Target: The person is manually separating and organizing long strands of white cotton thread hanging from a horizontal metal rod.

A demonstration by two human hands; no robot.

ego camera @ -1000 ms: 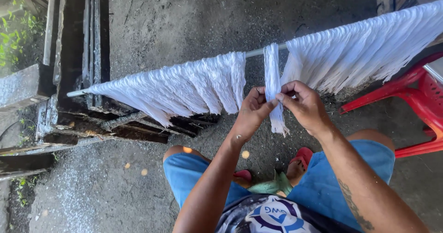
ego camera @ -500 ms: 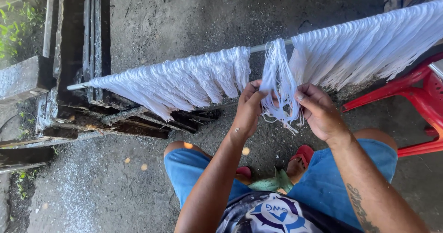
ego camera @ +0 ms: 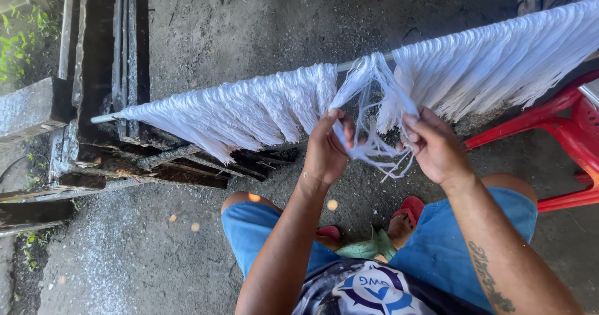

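No packages, labels, signs or screens in view

Bare forearms, no sleeves past the elbow. Dark tattoo on the right forearm (ego camera: 488, 276). Blue shorts (ego camera: 449, 246) to the knee. Dark top (ego camera: 368, 293) with a round blue-and-white emblem on the chest. Red sandals (ego camera: 413, 206) on both feet. Left hand (ego camera: 324, 152) and right hand (ego camera: 437, 146) ungloved.

left hand (ego camera: 326, 149) raised, fingers pinched | right hand (ego camera: 435, 146) raised, fingers curled, forearms extended
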